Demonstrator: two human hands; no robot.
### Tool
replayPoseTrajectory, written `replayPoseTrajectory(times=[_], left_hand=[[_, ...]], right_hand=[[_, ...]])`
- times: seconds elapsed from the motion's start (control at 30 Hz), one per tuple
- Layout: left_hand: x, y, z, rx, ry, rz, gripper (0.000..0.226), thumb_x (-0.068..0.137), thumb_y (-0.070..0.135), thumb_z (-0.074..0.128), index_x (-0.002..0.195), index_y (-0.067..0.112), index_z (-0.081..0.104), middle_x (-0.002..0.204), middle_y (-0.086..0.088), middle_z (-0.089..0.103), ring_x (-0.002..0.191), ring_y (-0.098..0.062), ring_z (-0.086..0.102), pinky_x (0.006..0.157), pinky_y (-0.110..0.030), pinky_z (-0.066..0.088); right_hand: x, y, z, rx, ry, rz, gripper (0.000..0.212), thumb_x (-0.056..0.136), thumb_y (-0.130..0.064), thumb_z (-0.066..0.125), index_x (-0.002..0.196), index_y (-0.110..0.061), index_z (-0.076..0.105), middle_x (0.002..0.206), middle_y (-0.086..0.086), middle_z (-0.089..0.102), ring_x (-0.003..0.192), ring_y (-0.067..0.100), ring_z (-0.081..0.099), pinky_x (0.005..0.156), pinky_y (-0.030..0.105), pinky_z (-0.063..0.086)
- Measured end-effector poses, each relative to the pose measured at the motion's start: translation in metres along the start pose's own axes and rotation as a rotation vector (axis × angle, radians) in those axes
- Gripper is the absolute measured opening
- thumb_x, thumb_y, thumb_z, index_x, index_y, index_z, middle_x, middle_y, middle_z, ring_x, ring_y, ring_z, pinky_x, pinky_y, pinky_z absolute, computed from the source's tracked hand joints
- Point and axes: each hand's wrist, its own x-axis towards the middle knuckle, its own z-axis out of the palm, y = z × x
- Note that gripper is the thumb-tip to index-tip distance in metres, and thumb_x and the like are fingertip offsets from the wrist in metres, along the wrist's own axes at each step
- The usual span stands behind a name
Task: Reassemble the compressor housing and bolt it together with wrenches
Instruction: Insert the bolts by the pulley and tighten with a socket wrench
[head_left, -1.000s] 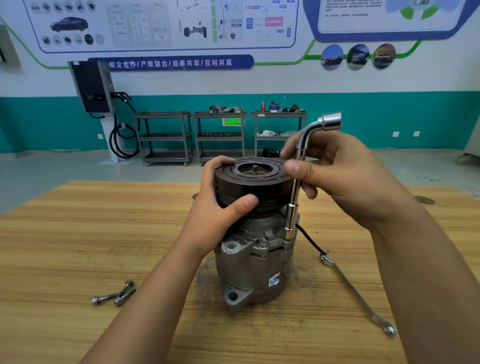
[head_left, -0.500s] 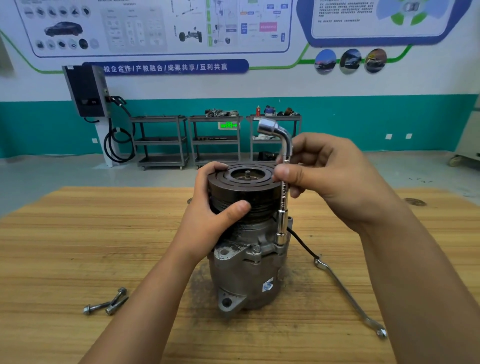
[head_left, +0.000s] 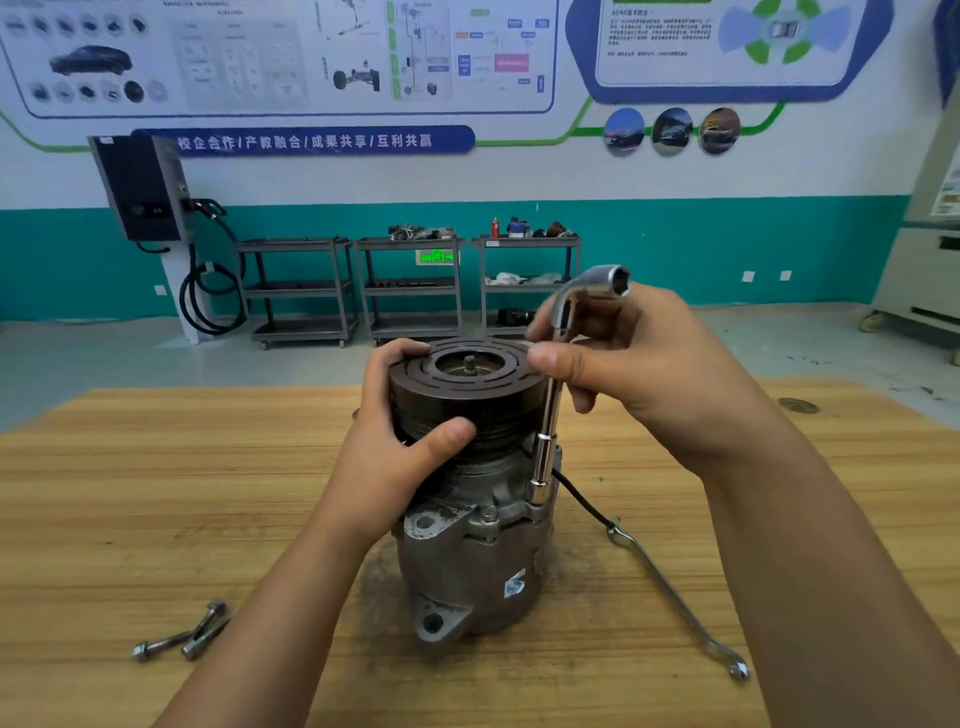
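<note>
The compressor housing (head_left: 467, 566) is standing upright near the middle of the wooden surface (head_left: 156, 493), with its dark grooved pulley (head_left: 483, 400) facing up and a small shaft end showing in the centre. The left hand (head_left: 395, 457) is gripping the pulley from the left, its fingers (head_left: 402, 353) curling over the far rim and the thumb pressing on the near wall. The right hand (head_left: 644, 364) is pinching the stem of an L-shaped socket wrench (head_left: 551, 415) between thumb and fingers, level with the pulley's top. The wrench is standing almost vertical, just beside the pulley's right side. Its lower socket is sitting on the housing's upper flange and its bent upper end is pointing right, hex opening showing. A bolt head (head_left: 488, 514) is showing on the flange just left of that socket. A black cable (head_left: 582, 499) is trailing from the housing down to the right. A slim flat wrench (head_left: 675, 592) is lying on the surface to the right of the housing, its far end by the cable. A few loose bolts (head_left: 200, 631) are lying together at the front left, well apart from the housing. Beyond the surface, grey shelf carts (head_left: 410, 286) are standing against a teal and white wall, with a dark charger box (head_left: 143, 189) and its looped hose to their left
</note>
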Motion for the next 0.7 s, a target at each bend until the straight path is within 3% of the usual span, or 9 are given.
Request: replayPoseTrajectory(times=[0.1, 0.23, 0.47, 0.53, 0.63, 0.7], left_hand=[[0.000, -0.001, 0.000, 0.000, 0.006, -0.004, 0.062, 0.057, 0.054, 0.068, 0.112, 0.045, 0.041, 0.103, 0.034, 0.059, 0.101, 0.003, 0.060, 0.084, -0.018, 0.048], [0.000, -0.001, 0.001, -0.002, 0.012, -0.001, 0.061, 0.057, 0.054, 0.068, 0.111, 0.046, 0.041, 0.104, 0.035, 0.058, 0.102, 0.004, 0.059, 0.081, -0.013, 0.046], [0.000, -0.001, 0.001, -0.022, 0.003, 0.014, 0.063, 0.059, 0.050, 0.069, 0.114, 0.039, 0.041, 0.105, 0.032, 0.060, 0.102, 0.004, 0.060, 0.081, -0.012, 0.046], [0.000, -0.001, 0.001, -0.023, 0.004, 0.012, 0.064, 0.058, 0.050, 0.069, 0.114, 0.039, 0.041, 0.105, 0.032, 0.060, 0.101, 0.004, 0.060, 0.080, -0.012, 0.046], [0.000, -0.002, 0.001, -0.025, 0.006, 0.010, 0.064, 0.058, 0.049, 0.069, 0.115, 0.037, 0.041, 0.105, 0.033, 0.060, 0.100, 0.005, 0.060, 0.079, -0.012, 0.046], [-0.001, -0.002, 0.001, -0.025, 0.006, 0.009, 0.064, 0.059, 0.049, 0.069, 0.115, 0.038, 0.040, 0.104, 0.033, 0.060, 0.100, 0.005, 0.061, 0.079, -0.012, 0.047]], right_hand=[[-0.001, -0.004, -0.006, 0.050, -0.116, 0.013, 0.011, 0.086, -0.007, 0.058, 0.092, -0.014, 0.065, 0.085, 0.003, 0.074, 0.053, 0.009, 0.055, 0.057, 0.021, 0.048], [-0.002, -0.006, -0.006, 0.002, -0.129, 0.031, 0.020, 0.091, 0.000, 0.052, 0.090, -0.015, 0.064, 0.082, 0.001, 0.074, 0.054, 0.008, 0.057, 0.061, 0.025, 0.048], [0.000, -0.003, 0.004, 0.001, 0.049, 0.041, 0.010, 0.077, -0.008, 0.071, 0.079, -0.012, 0.062, 0.067, 0.005, 0.067, 0.043, 0.007, 0.052, 0.045, 0.018, 0.044], [0.000, -0.002, 0.005, -0.016, -0.007, 0.054, 0.006, 0.084, -0.009, 0.064, 0.084, -0.014, 0.062, 0.072, 0.002, 0.068, 0.046, 0.008, 0.053, 0.049, 0.018, 0.045], [0.000, -0.003, 0.002, -0.063, -0.167, 0.072, 0.019, 0.093, -0.003, 0.051, 0.090, -0.017, 0.063, 0.081, 0.000, 0.073, 0.053, 0.008, 0.056, 0.057, 0.018, 0.046], [-0.001, -0.004, 0.001, -0.065, -0.186, 0.071, 0.022, 0.093, -0.001, 0.049, 0.090, -0.017, 0.064, 0.082, 0.000, 0.073, 0.055, 0.007, 0.057, 0.057, 0.016, 0.046]])
